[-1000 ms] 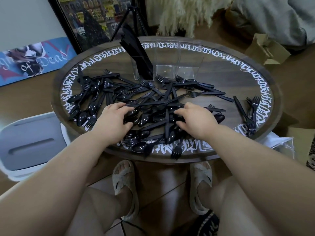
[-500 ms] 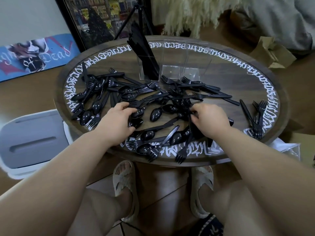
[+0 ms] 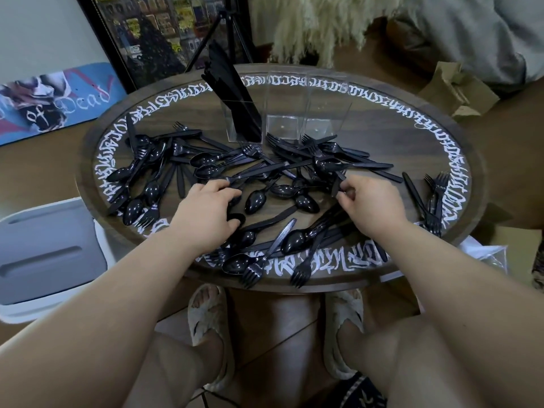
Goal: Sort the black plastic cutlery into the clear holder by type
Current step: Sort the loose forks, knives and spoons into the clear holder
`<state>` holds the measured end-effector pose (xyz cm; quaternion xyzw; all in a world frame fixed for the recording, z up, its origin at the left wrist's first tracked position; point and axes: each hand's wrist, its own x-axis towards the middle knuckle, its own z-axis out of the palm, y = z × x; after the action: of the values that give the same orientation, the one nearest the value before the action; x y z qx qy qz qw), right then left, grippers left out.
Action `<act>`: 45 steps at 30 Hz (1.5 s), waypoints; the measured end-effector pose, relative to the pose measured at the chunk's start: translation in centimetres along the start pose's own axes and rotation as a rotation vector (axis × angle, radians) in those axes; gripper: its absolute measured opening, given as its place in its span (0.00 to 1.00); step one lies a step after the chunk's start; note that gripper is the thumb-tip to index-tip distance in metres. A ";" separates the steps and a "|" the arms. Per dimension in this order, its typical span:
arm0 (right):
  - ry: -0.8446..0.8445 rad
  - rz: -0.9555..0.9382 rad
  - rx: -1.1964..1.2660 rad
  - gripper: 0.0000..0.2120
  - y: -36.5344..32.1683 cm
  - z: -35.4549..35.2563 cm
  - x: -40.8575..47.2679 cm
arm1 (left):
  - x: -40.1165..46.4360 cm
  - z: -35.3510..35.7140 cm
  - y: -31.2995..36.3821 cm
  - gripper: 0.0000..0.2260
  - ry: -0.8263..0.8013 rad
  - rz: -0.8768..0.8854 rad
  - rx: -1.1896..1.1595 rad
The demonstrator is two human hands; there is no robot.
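While both hands work low over the round wooden table, the black plastic cutlery lies strewn across its centre and left half: glossy spoons, forks and knives crossing one another in a loose tangle. A small separate bunch of forks sits at about three o'clock near the white lettering that rings the rim. At twelve o'clock stands the clear holder, three see-through compartments side by side; the left one holds a leaning sheaf of black knives, the other two show only their transparent bases. The left hand rests palm-down on the pile with fingers curled over several handles, though I cannot tell whether it actually grips any. The right hand has its thumb and fingertips pinched on the end of one thin black piece. Two slippered feet show beneath the table's near edge at six o'clock.
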<state>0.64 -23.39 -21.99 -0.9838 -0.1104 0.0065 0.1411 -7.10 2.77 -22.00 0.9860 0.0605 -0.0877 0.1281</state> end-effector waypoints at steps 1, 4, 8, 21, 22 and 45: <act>0.003 0.006 0.009 0.11 0.1 0.0 0.0 | 0.1 0.0 0.2 0.26 0.007 -0.009 0.019; 0.029 0.013 0.053 0.13 0.4 0.0 0.1 | 0.3 0.2 0.9 0.25 0.025 -0.023 0.056; 0.061 -0.056 0.079 0.19 0.0 -0.1 0.1 | 0.9 0.6 1.8 0.26 -0.053 -0.044 0.092; -0.112 -0.277 0.038 0.25 -1.5 0.9 0.2 | 1.5 0.7 0.1 0.30 0.041 -0.120 -0.028; -0.127 -0.279 0.045 0.25 -1.6 0.8 0.2 | 1.6 0.6 -0.1 0.28 0.072 -0.111 -0.069; -0.359 -0.194 -0.089 0.25 0.1 -0.6 -1.5 | 2.2 0.1 3.7 0.21 0.131 0.057 -0.124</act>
<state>-0.75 -23.98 -21.44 -0.9568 -0.2282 0.1633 0.0757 -4.41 -0.62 -21.59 0.9812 0.0458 -0.0155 0.1869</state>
